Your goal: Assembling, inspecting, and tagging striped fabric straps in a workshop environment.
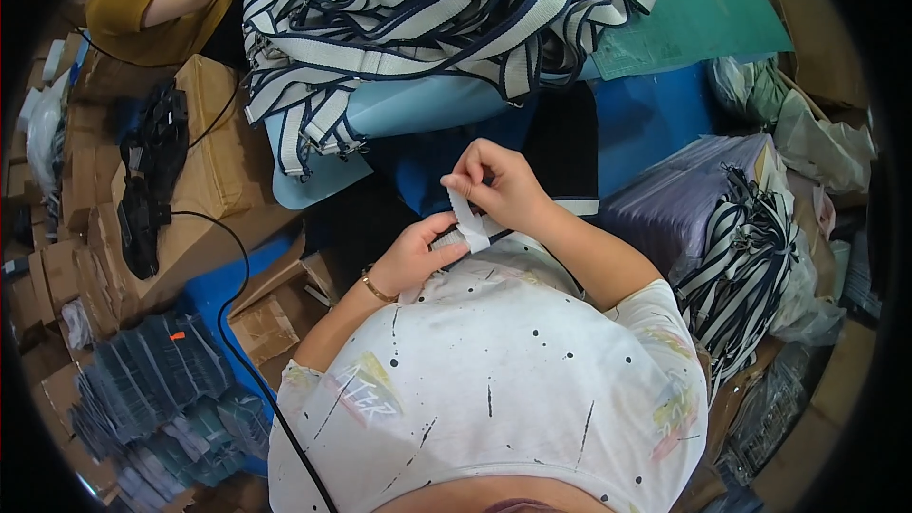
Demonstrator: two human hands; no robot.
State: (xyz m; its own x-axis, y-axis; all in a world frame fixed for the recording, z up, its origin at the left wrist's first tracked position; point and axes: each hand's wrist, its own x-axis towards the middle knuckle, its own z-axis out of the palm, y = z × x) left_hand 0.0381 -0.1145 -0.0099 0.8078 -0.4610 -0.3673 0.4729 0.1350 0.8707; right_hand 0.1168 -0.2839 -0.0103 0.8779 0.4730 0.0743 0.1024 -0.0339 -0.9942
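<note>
My left hand (416, 255) is closed on a folded bundle of white-and-navy webbing strap, close to my body; the fingers hide much of it. Around the strap runs a white tape-like strip (472, 232), its free end standing up. Thumb and finger of my right hand (501, 182) pinch the upper end of that strip, just above the left hand. A large heap of white-and-navy webbing straps (427, 14) with metal clips lies in front of me on a light blue surface (404, 114).
Cardboard boxes (214, 147) stand at the left, with black gear and a cable (249, 275) there. Clear-bagged packs (157, 370) lie lower left. Bundled straps (746, 271) rest beside a plastic-wrapped stack (679, 195) at right. Another person in a mustard top (142, 5) is far left.
</note>
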